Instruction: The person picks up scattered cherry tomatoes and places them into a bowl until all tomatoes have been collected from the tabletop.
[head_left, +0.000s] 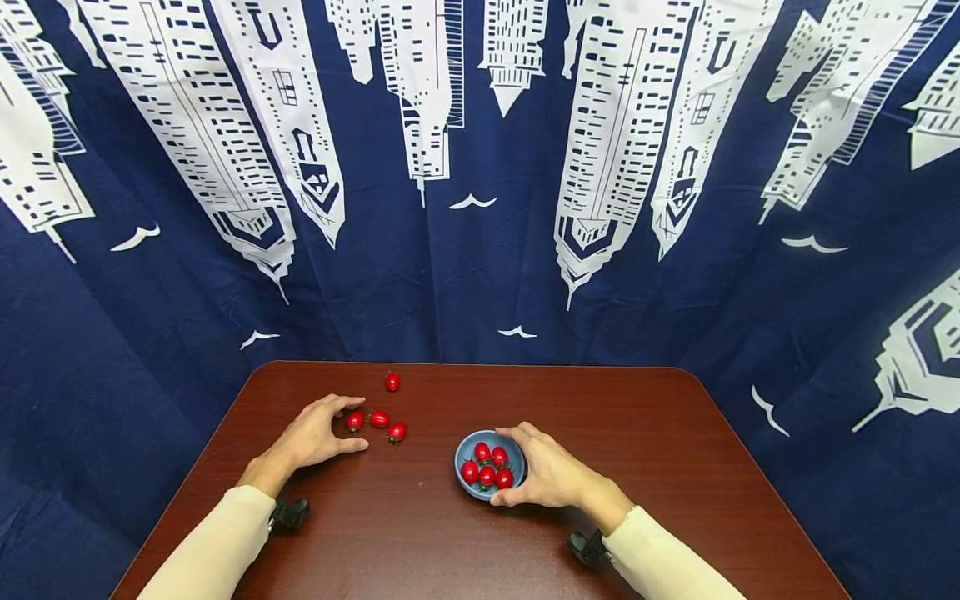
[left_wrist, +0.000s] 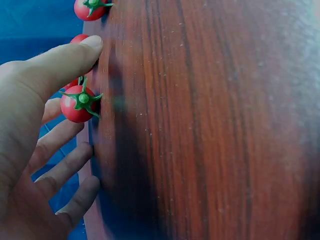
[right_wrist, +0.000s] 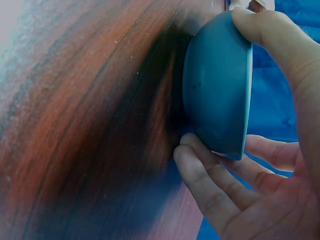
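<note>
Both cream-sleeved arms stretch forward; bare left hand is kinda loose, thumb apart, while bare right hand curls, gripping.

The round blue bowl is upright, and the right hand grips its right side. Inside the bowl lie five red tomatoes, small and with green stems. Left of the bowl and farther back are four similar loose tomatoes; the left hand has the leftmost tomato between its thumb and fingers, contact being unclear.
</note>
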